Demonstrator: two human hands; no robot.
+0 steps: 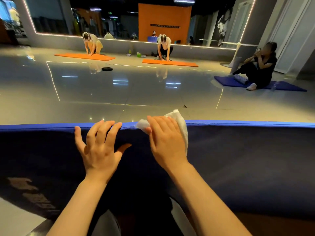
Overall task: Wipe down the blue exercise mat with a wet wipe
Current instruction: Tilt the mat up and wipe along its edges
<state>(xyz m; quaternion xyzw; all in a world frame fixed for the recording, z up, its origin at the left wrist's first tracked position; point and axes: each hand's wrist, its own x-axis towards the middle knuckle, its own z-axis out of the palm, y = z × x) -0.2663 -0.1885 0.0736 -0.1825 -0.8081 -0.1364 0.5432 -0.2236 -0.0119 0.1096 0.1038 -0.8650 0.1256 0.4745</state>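
The blue exercise mat (238, 159) stretches across the lower half of the head view, its far edge a brighter blue strip. My left hand (98, 147) lies flat on the mat with fingers spread, fingertips at the far edge. To its right, my right hand (166, 140) presses a crumpled white wet wipe (181, 123) onto the mat at the far edge. The wipe sticks out past the fingertips and along the hand's right side. Fingers of the right hand lie straight over the wipe.
Glossy grey floor (119, 86) lies beyond the mat. Two people kneel on orange mats (85, 56) (170, 63) by the mirror wall. A seated person is on another blue mat (259, 85) at right. A dark disc (107, 68) lies on the floor.
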